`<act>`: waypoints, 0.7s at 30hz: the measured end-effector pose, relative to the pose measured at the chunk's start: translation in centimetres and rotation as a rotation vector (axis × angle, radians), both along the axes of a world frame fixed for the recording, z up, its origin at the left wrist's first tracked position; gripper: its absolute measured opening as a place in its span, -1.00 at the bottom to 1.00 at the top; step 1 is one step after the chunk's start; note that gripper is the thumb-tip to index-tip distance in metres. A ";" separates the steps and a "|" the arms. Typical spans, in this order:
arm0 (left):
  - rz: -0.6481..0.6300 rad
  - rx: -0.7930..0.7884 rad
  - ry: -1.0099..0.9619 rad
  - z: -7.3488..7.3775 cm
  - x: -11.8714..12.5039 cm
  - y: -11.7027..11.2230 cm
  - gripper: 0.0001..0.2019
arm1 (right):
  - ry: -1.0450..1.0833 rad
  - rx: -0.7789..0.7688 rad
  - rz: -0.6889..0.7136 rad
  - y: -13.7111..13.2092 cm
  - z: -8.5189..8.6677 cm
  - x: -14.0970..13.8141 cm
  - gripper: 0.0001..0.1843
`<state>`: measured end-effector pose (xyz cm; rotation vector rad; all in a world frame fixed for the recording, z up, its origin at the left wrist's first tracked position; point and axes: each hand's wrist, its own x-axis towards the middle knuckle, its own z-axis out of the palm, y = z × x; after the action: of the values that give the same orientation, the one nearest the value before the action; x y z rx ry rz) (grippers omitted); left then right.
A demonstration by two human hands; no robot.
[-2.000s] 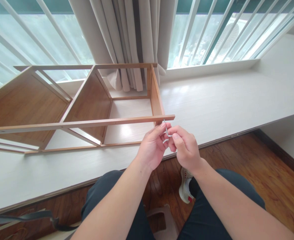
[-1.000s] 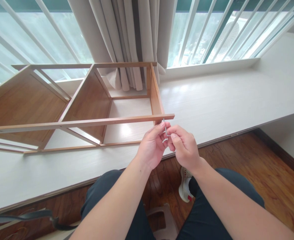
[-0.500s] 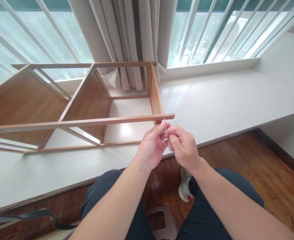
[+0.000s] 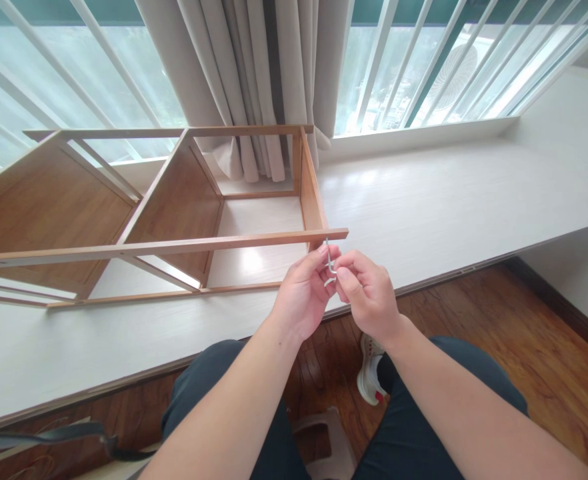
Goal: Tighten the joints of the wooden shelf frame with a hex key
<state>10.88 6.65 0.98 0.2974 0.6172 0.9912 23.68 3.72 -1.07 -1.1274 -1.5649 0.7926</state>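
Observation:
A wooden shelf frame (image 4: pixel 234 241) lies on its side, its near rail ending just above my hands. Below that rail end, a thin bent metal hex key (image 4: pixel 329 255) points up with its tip against the wood. My left hand (image 4: pixel 307 287) pinches the key's long shaft between thumb and fingers. On the other side, my right hand (image 4: pixel 367 290) grips the short bent end between thumb and forefinger. Any screw at the key's tip is too small to make out.
The shelf rests on a long pale window ledge (image 4: pixel 449 180). Behind it hang grey curtains (image 4: pixel 239 73) before barred windows. Below are my legs, a shoe (image 4: pixel 370 373), a plastic stool (image 4: pixel 327 440) and a dark strap (image 4: pixel 39 435) above the wooden floor (image 4: pixel 474 313).
The bent end of the hex key has turned slightly and shows more clearly between my hands. Both hands stay in nearly the same place; the shelf has not moved.

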 end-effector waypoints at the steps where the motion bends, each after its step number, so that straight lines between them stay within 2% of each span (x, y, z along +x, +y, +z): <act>1: 0.002 -0.001 -0.002 0.0 0.0 0.0 -0.78 | -0.003 0.002 0.001 0.0 0.1 0.0 -0.77; 13: 0.013 -0.055 0.001 -0.1 0.1 -0.1 -0.69 | -0.163 0.090 -0.109 -0.2 1.1 -0.2 -0.72; 17: 0.006 -0.046 -0.005 0.2 0.1 -0.2 -0.72 | -0.234 0.228 -0.202 -0.2 1.3 -0.5 -0.74; 21: -0.012 -0.006 -0.003 0.4 0.0 -0.3 -0.72 | -0.276 0.357 -0.267 -0.2 1.5 -0.7 -0.85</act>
<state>10.90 6.39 1.35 0.2939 0.6144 0.9784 22.94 3.49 0.41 -1.1789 -1.6545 0.1737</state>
